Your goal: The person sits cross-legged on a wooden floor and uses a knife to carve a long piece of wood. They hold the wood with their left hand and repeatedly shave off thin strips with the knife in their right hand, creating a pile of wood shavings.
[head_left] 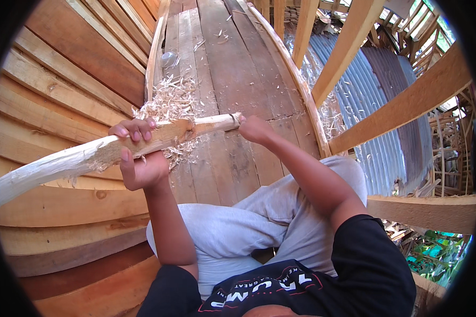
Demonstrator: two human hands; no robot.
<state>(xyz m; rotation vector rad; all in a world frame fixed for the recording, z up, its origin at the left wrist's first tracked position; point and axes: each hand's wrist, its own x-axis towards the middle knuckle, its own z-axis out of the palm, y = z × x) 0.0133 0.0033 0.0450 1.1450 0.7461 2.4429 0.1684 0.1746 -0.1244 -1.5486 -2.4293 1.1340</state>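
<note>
A long, pale, peeled wooden pole point(53, 162) lies across in front of me, rising from the lower left to a narrower end at the right. Its middle is broader and rough-cut, with a brown knot-like patch. My left hand point(137, 153) is closed round this broad part, fingers over the top and thumb underneath. Beside the narrow end, my right hand point(255, 129) is closed in a fist. A small dark strip crosses the wood just left of that fist; whether it is a blade or a mark I cannot tell. What the fist holds is hidden.
Curled wood shavings point(172, 100) are heaped on the plank floor point(238, 63) beyond the pole. A clear round container point(169, 59) stands farther off. Stacked boards point(63, 105) line my left. On the right are wooden posts point(346, 50) and corrugated metal sheets point(378, 95). My crossed legs are below.
</note>
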